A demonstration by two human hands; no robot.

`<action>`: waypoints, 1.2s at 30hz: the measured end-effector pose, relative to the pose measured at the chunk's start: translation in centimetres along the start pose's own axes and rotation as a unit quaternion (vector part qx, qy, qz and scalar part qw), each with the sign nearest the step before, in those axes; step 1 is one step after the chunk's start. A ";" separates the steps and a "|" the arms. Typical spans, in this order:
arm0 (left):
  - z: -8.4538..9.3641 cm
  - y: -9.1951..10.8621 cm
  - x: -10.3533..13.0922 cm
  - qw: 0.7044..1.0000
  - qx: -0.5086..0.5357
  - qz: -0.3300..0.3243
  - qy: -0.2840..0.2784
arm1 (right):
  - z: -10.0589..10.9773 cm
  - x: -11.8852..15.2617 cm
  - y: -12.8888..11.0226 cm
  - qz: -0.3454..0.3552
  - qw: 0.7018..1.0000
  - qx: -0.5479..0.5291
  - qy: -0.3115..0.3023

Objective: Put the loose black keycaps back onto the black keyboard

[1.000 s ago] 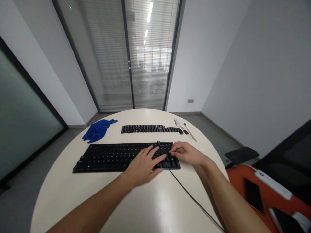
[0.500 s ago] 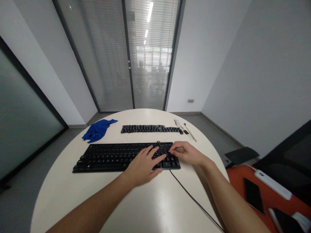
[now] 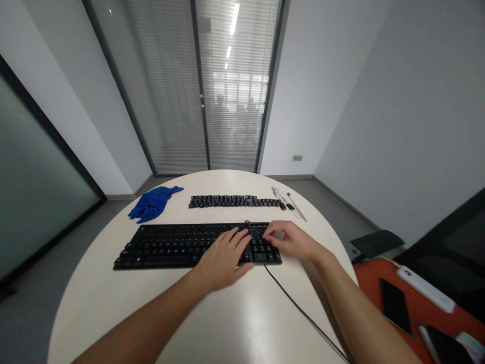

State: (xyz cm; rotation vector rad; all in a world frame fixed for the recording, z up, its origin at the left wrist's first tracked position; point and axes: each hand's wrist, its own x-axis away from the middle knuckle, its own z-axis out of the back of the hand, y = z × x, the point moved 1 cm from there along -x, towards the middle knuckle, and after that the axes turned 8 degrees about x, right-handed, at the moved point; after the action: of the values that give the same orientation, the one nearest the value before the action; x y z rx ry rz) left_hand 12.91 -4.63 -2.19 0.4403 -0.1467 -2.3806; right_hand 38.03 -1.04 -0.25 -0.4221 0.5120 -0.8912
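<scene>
A black keyboard [image 3: 166, 246] lies flat on the round cream table [image 3: 242, 328]. My left hand [image 3: 223, 259] rests over its right half, palm down, with the fingers stretched out and the thumb near the front edge. At the number pad [image 3: 261, 247], my right hand [image 3: 291, 238] comes in from the right side. Its thumb and fingertips are drawn together in a pinch by the upper right keys. Whatever lies between those fingertips is hidden.
Behind the keyboard are rows of loose black keycaps [image 3: 227, 201]. A blue cloth [image 3: 154, 203] is crumpled at the back left; a thin stick [image 3: 297, 207] lies at the back right. The keyboard's cable [image 3: 303, 309] runs toward me. An orange chair [image 3: 373, 288] holds a phone [image 3: 395, 305].
My left index finger has pulled back leftward from the number pad, closer to the other fingers. The right hand stays almost in place at the pad's edge.
</scene>
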 end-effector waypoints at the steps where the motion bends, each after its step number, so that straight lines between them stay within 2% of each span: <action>1: 0.0 0.0 0.0 1.000 -0.002 -0.001 -0.001 | 0.1 0.0 -0.1 0.004 1.000 0.009 -0.002; 4: 0.0 0.0 -0.1 1.000 -0.007 -0.004 -0.005 | 0.3 0.1 -0.3 0.010 0.999 0.031 -0.009; 15: -0.1 0.1 -0.1 1.000 0.001 -0.010 0.003 | -0.3 -0.1 -0.2 -0.057 0.998 0.040 -0.007; 21: -0.2 0.7 -0.7 1.000 0.006 -0.028 0.012 | -0.4 -0.1 0.2 -0.047 0.998 0.040 0.006; 26: -0.6 1.3 -1.2 1.000 0.004 -0.011 0.015 | -0.6 -0.1 0.6 -0.045 0.999 0.008 0.000; 32: -0.5 1.1 -1.1 1.000 0.009 -0.007 0.015 | -0.2 0.1 0.3 -0.024 0.998 -0.058 -0.020; 36: -0.5 1.0 -1.0 1.000 0.010 -0.008 0.014 | 0.0 0.1 0.3 -0.002 0.998 -0.059 -0.018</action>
State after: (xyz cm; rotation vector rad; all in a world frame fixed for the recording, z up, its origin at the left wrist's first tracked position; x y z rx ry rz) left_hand 14.40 -4.73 -2.20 0.4849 -0.1560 -2.3887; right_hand 38.26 -0.91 -0.41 -0.5449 0.5332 -0.8578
